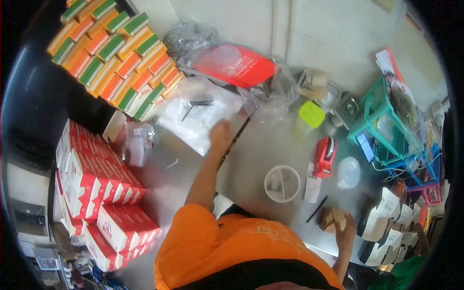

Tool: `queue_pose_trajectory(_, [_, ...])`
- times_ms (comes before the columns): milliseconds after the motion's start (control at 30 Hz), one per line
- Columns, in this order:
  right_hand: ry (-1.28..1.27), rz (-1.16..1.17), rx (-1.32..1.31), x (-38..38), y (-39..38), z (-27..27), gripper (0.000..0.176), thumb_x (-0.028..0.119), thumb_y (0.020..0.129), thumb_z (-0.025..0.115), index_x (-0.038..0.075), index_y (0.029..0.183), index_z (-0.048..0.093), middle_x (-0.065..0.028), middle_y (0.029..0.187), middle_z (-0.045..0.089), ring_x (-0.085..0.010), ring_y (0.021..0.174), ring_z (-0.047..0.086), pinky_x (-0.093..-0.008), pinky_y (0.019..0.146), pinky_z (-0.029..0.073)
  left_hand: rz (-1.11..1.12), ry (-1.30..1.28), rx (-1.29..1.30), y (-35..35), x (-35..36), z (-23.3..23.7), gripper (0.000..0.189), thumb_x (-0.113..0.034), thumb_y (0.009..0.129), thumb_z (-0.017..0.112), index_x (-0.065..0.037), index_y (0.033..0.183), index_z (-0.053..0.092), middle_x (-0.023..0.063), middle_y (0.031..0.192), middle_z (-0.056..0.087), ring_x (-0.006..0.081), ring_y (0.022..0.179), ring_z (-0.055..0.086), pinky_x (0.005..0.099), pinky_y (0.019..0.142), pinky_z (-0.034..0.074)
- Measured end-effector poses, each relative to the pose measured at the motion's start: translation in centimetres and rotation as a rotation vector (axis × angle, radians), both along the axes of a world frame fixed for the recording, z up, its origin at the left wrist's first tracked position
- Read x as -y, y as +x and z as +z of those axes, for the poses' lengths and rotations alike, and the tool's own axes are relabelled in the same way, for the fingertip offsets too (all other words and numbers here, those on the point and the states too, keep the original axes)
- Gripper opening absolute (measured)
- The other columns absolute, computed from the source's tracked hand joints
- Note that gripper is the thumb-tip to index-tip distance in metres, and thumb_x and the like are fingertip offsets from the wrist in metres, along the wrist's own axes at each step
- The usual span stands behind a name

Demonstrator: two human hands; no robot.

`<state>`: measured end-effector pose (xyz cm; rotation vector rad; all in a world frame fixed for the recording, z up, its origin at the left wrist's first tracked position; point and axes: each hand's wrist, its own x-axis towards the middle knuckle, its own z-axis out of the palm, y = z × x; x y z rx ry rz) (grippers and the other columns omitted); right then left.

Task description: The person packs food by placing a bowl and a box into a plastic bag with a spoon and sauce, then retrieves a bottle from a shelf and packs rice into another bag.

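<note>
Right hand at the brown box, left hand by the white plastic

Take the round tub (282, 183), which seems parted into 2 sections, as the landmark. The brown box (332, 220) sits to its right and nearer the person. The right hand (344, 227) holds that box from the box's right side, fingers narrow against the cardboard. The left hand (221, 135) is beyond the tub and to its left, at the edge of the white plastic (186, 126); its fingers look curled, but I cannot tell whether they pinch anything.

Handling the box well, in my judgement, calls for light, even pressure: thin card is likely to buckle if squeezed at 1 corner. Steadying the base on the table before pressing any flap should help it stay square. The black stick (316, 209), right of the tub and near the box, could roll or catch underneath, so the box is better lifted than slid that way.

For the left hand, taking 1 edge of the plastic between thumb and finger should beat grabbing a fold, since thin layers may cling. The paper slip (312, 183) and red dispenser (325, 157), right of the tub, deserve clearance.
</note>
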<state>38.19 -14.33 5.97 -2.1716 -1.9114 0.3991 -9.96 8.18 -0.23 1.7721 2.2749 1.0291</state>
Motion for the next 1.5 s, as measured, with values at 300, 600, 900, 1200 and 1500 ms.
queue_pose_trajectory(300, [0.112, -0.162, -0.075, -1.8, -8.2, 1.5, 0.028, 0.013, 0.079, 0.059, -0.003, 0.102, 0.055, -0.0187, 0.094, 0.058, -0.0311, 0.083, 0.056, -0.0399, 0.075, 0.044, 0.047, -0.446, -0.232, -18.3, -8.0, -5.4, 0.027, -0.016, 0.081, 0.047, -0.007, 0.104, 0.057, 0.0145, 0.108, 0.057, 0.0311, 0.108, 0.049, 0.0435, 0.089, 0.038])
queue_pose_trajectory(600, [0.074, -0.139, -0.136, -2.1, -11.4, -0.3, 0.020, 0.002, 0.074, 0.060, -0.003, 0.092, 0.055, -0.0178, 0.089, 0.059, -0.0308, 0.077, 0.060, -0.0365, 0.068, 0.047, -0.044, -0.241, -0.374, -19.0, -10.4, -6.0, 0.048, -0.027, 0.081, 0.051, -0.013, 0.126, 0.042, 0.0185, 0.120, 0.048, 0.0316, 0.115, 0.042, 0.0485, 0.093, 0.032])
queue_pose_trajectory(900, [0.118, -0.136, -0.161, -3.7, -13.2, -0.6, 0.020, 0.003, 0.076, 0.055, -0.003, 0.095, 0.056, -0.0175, 0.084, 0.061, -0.0277, 0.076, 0.061, -0.0341, 0.067, 0.048, 0.113, -0.266, -0.432, -16.0, -7.6, -6.8, 0.053, -0.032, 0.082, 0.050, -0.006, 0.128, 0.040, 0.0186, 0.123, 0.046, 0.0336, 0.113, 0.043, 0.0439, 0.101, 0.027])
queue_pose_trajectory(1200, [0.160, -0.120, -0.239, -7.1, -15.4, 0.9, 0.012, 0.004, 0.080, 0.054, -0.002, 0.088, 0.058, -0.0172, 0.083, 0.060, -0.0279, 0.076, 0.060, -0.0345, 0.067, 0.047, -0.090, 0.136, -0.065, -17.9, -5.1, 1.1, 0.013, -0.015, 0.076, 0.059, -0.004, 0.072, 0.052, 0.0129, 0.072, 0.053, 0.0305, 0.067, 0.054, 0.0391, 0.058, 0.043])
queue_pose_trajectory(1500, [0.311, 0.707, -0.475, -22.9, -32.4, 2.2, 0.016, 0.007, 0.074, 0.058, 0.004, 0.089, 0.061, -0.0136, 0.087, 0.060, -0.0325, 0.086, 0.055, -0.0392, 0.078, 0.043, -0.081, 0.183, -0.532, -17.7, -8.2, -0.3, 0.024, -0.016, 0.066, 0.066, -0.009, 0.087, 0.059, 0.0085, 0.087, 0.056, 0.0273, 0.088, 0.051, 0.0433, 0.078, 0.039])
